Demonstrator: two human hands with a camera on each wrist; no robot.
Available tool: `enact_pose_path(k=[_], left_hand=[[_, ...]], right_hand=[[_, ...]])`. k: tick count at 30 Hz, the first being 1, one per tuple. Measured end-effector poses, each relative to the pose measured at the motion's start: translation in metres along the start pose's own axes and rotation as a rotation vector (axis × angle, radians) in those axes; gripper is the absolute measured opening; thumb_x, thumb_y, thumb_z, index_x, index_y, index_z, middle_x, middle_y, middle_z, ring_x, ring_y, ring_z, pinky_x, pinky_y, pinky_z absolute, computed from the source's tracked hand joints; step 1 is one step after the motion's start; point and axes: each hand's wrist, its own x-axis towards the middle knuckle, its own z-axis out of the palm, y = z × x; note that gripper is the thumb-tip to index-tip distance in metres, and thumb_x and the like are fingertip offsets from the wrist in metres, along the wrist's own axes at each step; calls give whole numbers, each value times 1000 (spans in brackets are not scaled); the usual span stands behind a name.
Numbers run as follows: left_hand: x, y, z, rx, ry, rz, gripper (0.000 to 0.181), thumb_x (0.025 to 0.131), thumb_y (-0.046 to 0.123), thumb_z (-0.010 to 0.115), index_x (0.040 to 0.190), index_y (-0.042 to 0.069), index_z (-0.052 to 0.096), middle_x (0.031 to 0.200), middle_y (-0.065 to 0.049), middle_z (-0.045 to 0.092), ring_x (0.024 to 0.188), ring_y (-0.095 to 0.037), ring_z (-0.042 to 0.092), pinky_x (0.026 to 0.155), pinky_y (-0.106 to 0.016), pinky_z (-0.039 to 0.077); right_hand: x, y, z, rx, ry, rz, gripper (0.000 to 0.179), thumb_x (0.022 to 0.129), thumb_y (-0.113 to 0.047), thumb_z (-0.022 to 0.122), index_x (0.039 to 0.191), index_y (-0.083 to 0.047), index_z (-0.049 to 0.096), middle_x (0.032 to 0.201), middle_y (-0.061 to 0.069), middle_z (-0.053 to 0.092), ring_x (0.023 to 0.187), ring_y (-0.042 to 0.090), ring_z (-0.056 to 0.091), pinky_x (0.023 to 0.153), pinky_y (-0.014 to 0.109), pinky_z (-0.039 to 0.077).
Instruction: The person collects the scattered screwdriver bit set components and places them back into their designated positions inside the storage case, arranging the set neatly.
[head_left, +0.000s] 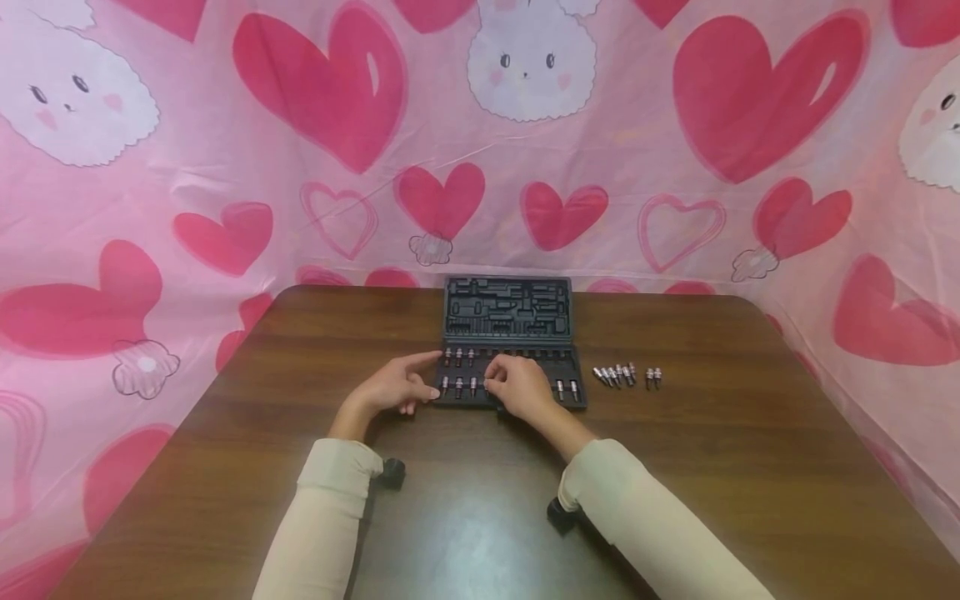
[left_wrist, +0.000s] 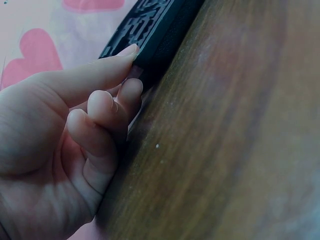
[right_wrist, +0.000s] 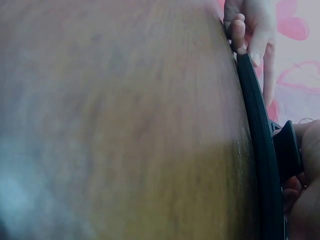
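Note:
A black socket case (head_left: 579,379) lies open on the table, its moulded lid (head_left: 508,307) raised at the back. Silver bit sockets (head_left: 459,385) stand in its front and back rows. My left hand (head_left: 390,385) holds the case's front left corner, thumb on the rim and index finger stretched along the left side. In the left wrist view the other fingers (left_wrist: 102,107) curl low beside the case wall. Over the front row, my right hand (head_left: 521,385) pinches a bit socket that its fingers mostly hide. The front latch (right_wrist: 288,152) juts out beneath that hand.
Right of the case, a loose cluster of bit sockets (head_left: 615,375) lies on the brown wooden table (head_left: 465,517), with two more sockets (head_left: 653,377) slightly farther right. A pink heart-patterned cloth (head_left: 600,150) hangs behind the table and along its sides.

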Motion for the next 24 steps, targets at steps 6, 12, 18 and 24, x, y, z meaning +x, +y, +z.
enact_pose_path(k=[6, 12, 18, 24], left_hand=[[-1, 0, 0, 8, 0, 2, 73, 85, 10, 75, 149, 12, 39, 65, -9, 60, 44, -14, 50, 44, -27, 44], [0, 2, 0, 12, -3, 3, 73, 85, 12, 75, 149, 13, 40, 66, -9, 60, 44, -15, 50, 45, -28, 44], [0, 1, 1, 20, 4, -2, 72, 86, 12, 75, 149, 13, 40, 67, -10, 60, 44, -15, 50, 45, -28, 44], [-4, 6, 1, 8, -5, -9, 72, 87, 10, 73, 150, 10, 37, 69, -15, 60, 44, -16, 49, 45, -28, 43]], right_hand=[[1, 1, -1, 12, -2, -17, 10, 85, -18, 76, 80, -18, 67, 68, -9, 60, 63, 10, 55, 61, 31, 45], [3, 2, -3, -1, -7, -26, 11, 84, -18, 76, 78, -19, 68, 66, -8, 58, 63, 12, 53, 60, 32, 44], [5, 2, -4, -4, -19, -20, 11, 83, -18, 77, 76, -18, 68, 66, -7, 58, 63, 12, 53, 60, 32, 43], [8, -2, -5, -14, -28, -14, 14, 81, -18, 78, 73, -19, 68, 63, -8, 57, 61, 13, 52, 59, 33, 44]])
